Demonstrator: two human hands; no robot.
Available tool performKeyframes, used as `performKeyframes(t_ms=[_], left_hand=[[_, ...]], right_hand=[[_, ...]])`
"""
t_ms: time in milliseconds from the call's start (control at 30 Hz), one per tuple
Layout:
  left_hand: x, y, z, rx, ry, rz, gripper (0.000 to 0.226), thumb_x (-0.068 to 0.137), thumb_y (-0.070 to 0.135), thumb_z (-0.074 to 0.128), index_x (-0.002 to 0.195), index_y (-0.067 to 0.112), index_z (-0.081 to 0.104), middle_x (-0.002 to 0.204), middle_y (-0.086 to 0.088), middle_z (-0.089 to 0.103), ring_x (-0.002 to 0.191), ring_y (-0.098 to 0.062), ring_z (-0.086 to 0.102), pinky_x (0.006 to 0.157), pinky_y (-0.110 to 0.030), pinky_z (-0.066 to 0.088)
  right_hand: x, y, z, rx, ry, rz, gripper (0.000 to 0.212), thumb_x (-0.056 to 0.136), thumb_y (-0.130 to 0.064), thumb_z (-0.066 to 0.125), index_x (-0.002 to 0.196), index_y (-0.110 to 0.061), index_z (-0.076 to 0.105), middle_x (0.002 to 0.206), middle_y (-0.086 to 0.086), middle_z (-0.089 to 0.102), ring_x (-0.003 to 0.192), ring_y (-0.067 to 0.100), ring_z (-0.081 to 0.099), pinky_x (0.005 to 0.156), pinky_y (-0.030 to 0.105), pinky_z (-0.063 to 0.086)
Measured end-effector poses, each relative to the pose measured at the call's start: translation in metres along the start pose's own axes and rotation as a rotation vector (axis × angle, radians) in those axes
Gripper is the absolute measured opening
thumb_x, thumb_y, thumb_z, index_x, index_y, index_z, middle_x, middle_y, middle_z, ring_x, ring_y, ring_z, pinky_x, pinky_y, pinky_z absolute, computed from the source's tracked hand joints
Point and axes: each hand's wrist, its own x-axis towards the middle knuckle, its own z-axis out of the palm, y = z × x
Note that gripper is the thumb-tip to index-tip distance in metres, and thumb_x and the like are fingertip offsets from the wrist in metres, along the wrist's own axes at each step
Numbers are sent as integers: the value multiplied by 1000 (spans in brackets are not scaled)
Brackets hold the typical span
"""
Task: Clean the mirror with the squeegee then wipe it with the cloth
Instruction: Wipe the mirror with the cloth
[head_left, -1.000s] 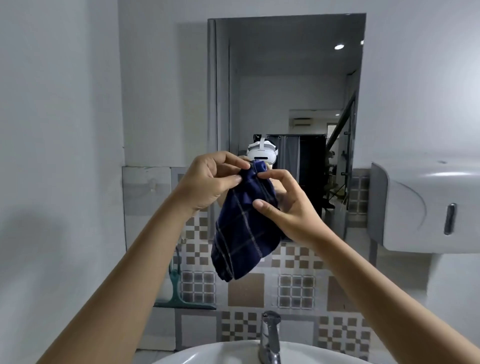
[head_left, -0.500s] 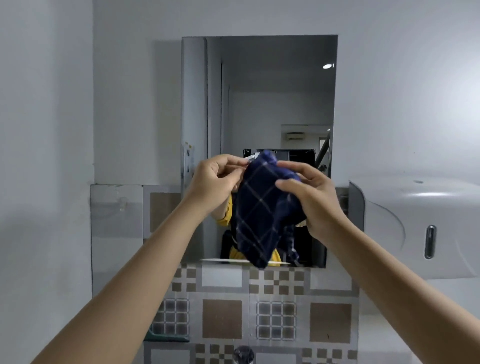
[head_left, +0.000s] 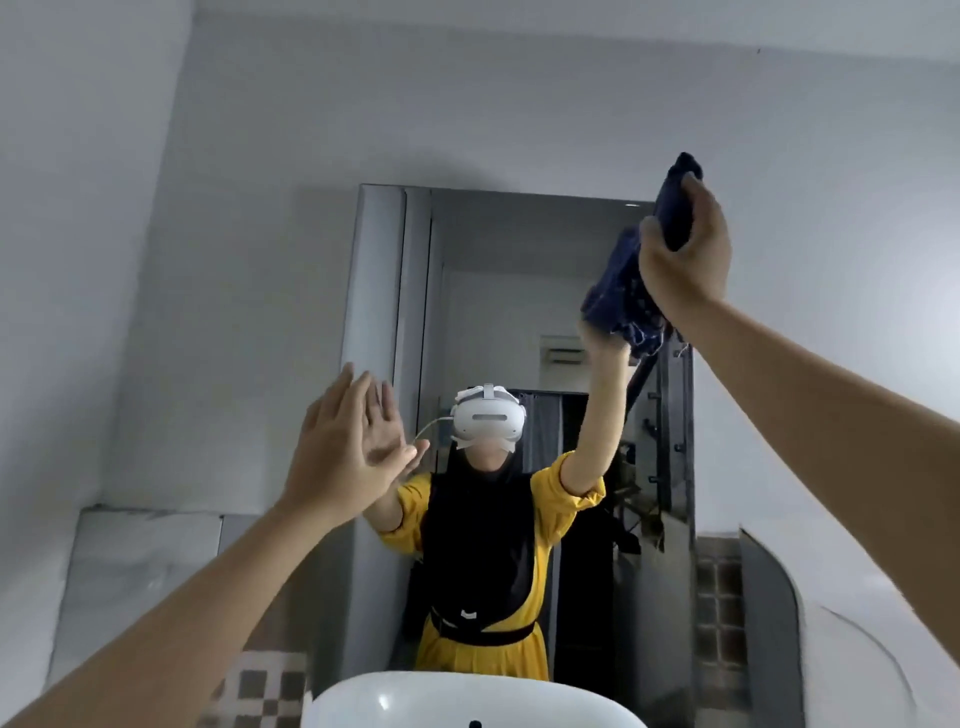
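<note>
Cloth (head_left: 636, 283), dark blue, bunched, is held at the mirror's (head_left: 519, 291) upper right corner, gripped by the right hand (head_left: 683, 254) with fingers clamped round it. Left hand (head_left: 345, 447) is raised before the mirror's left edge, fingers straight and spread, nothing held. Sink (head_left: 415, 699) is seen below.

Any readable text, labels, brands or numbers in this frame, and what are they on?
None can be read.
Headset reflected in the mirror: no legible marking.
Cloth in the right hand: plaid lines only.
Sink: no lettering visible.
</note>
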Motion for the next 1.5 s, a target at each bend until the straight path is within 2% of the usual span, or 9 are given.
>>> performKeyframes(t_ms=[100,167,300,500,800,933,1200,1400,1500], left_hand=[[-3,-29,7,105,-86,32,105,66,65,58,146,8,20,155,-7,18,141,-24,22,111,-47,28],[-5,-42,11,129,-160,56,114,65,58,71,148,14,7,157,3,0,144,-19,11,111,-50,24],[-6,-62,17,150,-213,92,121,65,54,73,143,28,-16,152,19,-24,142,-6,-10,114,-56,11],[-4,-76,26,124,-194,111,121,62,56,72,141,39,-17,151,23,-23,143,-9,-9,114,-58,13],[-5,-80,27,70,-176,138,114,70,56,68,135,43,-26,144,30,-33,142,-13,-10,116,-53,3],[-5,-83,25,69,-172,139,113,71,58,66,134,45,-26,145,29,-33,143,-16,-8,115,-53,4],[-4,-87,25,103,-189,115,115,67,59,66,142,39,-18,147,27,-31,144,-19,-5,114,-55,5],[-5,-87,25,99,-194,100,118,61,59,70,143,40,-13,149,29,-24,144,-19,3,113,-59,16],[-4,-87,24,104,-211,99,113,58,73,53,143,41,-15,150,27,-22,144,-22,4,112,-60,17]], right_hand=[[12,39,15,-480,-215,-197,69,90,-42,49,150,-32,17,158,-5,26,145,20,22,110,66,8],[10,51,29,-584,-178,-246,71,89,-47,45,151,-34,12,161,-6,17,148,22,10,106,74,6],[1,44,60,-605,-39,-256,68,90,-46,43,151,-31,17,160,-4,20,148,26,9,106,74,13],[-25,-1,124,-622,-94,-396,67,89,-46,39,151,-31,18,159,-5,23,147,26,14,106,69,18],[-62,-79,237,-578,-136,-414,64,93,-42,36,152,-27,16,160,-4,17,147,27,11,106,67,18],[-77,-91,257,-575,-225,-563,63,92,-42,38,150,-30,19,160,-4,19,147,28,11,108,66,20],[-72,-56,210,-528,-348,-867,60,88,-43,45,146,-31,34,154,-4,35,142,28,28,105,61,27],[-51,1,138,-535,-269,-772,59,88,-41,49,145,-30,38,152,-2,39,141,30,32,104,66,31],[-40,33,98,-564,-201,-659,59,89,-43,48,146,-31,36,152,0,39,142,31,30,106,65,29]])
